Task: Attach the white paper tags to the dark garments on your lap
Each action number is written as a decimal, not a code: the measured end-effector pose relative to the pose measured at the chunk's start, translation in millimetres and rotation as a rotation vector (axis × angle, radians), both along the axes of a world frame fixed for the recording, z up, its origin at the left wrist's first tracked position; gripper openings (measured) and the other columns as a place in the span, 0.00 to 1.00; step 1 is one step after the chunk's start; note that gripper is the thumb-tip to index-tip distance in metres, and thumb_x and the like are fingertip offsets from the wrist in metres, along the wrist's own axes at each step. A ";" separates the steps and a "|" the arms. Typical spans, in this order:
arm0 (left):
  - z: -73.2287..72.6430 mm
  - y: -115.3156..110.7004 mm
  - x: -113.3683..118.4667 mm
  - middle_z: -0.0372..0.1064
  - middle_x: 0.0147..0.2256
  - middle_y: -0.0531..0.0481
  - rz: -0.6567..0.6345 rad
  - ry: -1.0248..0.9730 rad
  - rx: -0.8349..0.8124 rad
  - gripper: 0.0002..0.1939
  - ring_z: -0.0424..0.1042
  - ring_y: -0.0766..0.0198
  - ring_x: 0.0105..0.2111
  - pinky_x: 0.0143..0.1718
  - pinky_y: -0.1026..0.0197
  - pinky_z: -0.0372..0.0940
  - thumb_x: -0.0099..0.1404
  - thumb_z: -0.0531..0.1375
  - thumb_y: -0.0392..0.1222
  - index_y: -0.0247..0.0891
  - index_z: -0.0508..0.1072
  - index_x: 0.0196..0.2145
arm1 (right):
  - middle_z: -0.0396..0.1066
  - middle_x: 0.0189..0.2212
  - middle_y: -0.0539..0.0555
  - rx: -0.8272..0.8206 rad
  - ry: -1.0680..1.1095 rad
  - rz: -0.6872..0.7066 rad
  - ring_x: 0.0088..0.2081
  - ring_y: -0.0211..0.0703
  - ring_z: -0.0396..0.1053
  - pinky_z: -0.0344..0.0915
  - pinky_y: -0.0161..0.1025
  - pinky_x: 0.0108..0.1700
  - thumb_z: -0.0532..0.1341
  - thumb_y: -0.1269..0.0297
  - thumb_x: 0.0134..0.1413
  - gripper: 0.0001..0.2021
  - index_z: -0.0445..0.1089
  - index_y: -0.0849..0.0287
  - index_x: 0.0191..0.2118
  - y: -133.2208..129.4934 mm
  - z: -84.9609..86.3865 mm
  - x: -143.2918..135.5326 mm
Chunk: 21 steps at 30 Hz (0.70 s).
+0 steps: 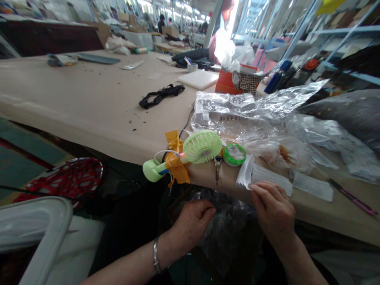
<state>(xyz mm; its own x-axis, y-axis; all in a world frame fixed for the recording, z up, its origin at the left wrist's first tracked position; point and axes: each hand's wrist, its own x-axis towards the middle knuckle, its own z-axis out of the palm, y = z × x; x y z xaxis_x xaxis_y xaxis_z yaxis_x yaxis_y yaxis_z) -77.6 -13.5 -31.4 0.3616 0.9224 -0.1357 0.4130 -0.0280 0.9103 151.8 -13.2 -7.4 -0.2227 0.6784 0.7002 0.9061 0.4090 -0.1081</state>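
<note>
Right hand (274,209) is pinching white labels (268,176) stretching lengthwise along the table (97,103) edge; left hand (191,219) is pressing fingertips (210,214) together.

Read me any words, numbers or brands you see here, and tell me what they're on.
Nothing is clear enough to quote.
Clear plastic bag: dark handwriting, too blurred to read.
Folded white strip at the right hand: rows of print, too small.
Second white strip, farther right: fine print, too small.
</note>
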 end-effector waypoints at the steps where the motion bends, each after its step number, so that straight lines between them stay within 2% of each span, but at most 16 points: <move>1: 2.5 -0.6 2.5 0.71 0.25 0.51 -0.014 -0.024 -0.014 0.11 0.68 0.65 0.28 0.31 0.65 0.59 0.63 0.54 0.39 0.36 0.75 0.28 | 0.74 0.33 0.55 0.008 0.007 0.004 0.38 0.44 0.70 0.66 0.42 0.45 0.60 0.72 0.57 0.05 0.72 0.59 0.38 0.4 0.1 0.8; 4: 11.3 -1.5 12.1 0.70 0.25 0.52 -0.041 -0.123 -0.086 0.10 0.67 0.66 0.28 0.32 0.65 0.59 0.61 0.55 0.37 0.36 0.75 0.27 | 0.73 0.32 0.55 0.006 0.044 0.016 0.37 0.43 0.70 0.67 0.41 0.43 0.61 0.72 0.56 0.02 0.72 0.60 0.35 0.8 0.5 3.2; 7: 20.4 -1.0 25.6 0.69 0.24 0.52 -0.024 -0.279 -0.252 0.07 0.66 0.67 0.28 0.32 0.65 0.59 0.59 0.57 0.37 0.35 0.73 0.25 | 0.73 0.31 0.54 0.001 0.073 0.039 0.37 0.43 0.70 0.67 0.41 0.43 0.63 0.72 0.55 0.02 0.72 0.59 0.35 -3.7 3.1 4.2; 9: 25.8 -0.2 36.3 0.70 0.26 0.51 -0.011 -0.455 -0.446 0.08 0.67 0.66 0.27 0.32 0.64 0.61 0.59 0.59 0.41 0.34 0.73 0.28 | 0.74 0.31 0.53 0.016 0.088 0.067 0.38 0.43 0.70 0.67 0.41 0.44 0.64 0.73 0.53 0.05 0.73 0.58 0.36 -11.8 6.1 3.2; 12: 32.8 0.9 53.1 0.71 0.30 0.48 -0.009 -0.763 -0.742 0.16 0.69 0.66 0.28 0.33 0.62 0.64 0.59 0.61 0.52 0.33 0.72 0.34 | 0.75 0.31 0.52 0.013 0.101 0.102 0.38 0.44 0.70 0.66 0.43 0.44 0.64 0.74 0.53 0.07 0.74 0.56 0.38 -31.5 8.6 -3.1; 14: 36.5 0.9 63.2 0.70 0.29 0.49 0.010 -0.897 -0.847 0.19 0.69 0.68 0.26 0.32 0.64 0.64 0.56 0.64 0.54 0.33 0.71 0.33 | 0.75 0.32 0.52 -0.019 0.086 0.122 0.39 0.45 0.70 0.65 0.45 0.45 0.63 0.74 0.54 0.07 0.74 0.56 0.38 -47.1 7.3 -10.7; 18: 39.5 -1.5 75.2 0.68 0.26 0.51 0.134 -0.895 -0.859 0.14 0.66 0.71 0.23 0.26 0.69 0.59 0.54 0.66 0.46 0.32 0.71 0.31 | 0.75 0.31 0.52 -0.054 0.066 0.195 0.40 0.45 0.71 0.63 0.46 0.46 0.60 0.76 0.55 0.08 0.73 0.57 0.36 -68.5 2.1 -22.9; 21: 37.0 -4.3 76.0 0.68 0.25 0.51 0.164 -0.836 -0.874 0.09 0.67 0.71 0.23 0.25 0.68 0.60 0.57 0.63 0.41 0.31 0.71 0.31 | 0.74 0.33 0.53 -0.075 0.079 0.187 0.41 0.45 0.71 0.65 0.44 0.46 0.60 0.73 0.56 0.09 0.73 0.57 0.42 -65.1 3.2 -15.2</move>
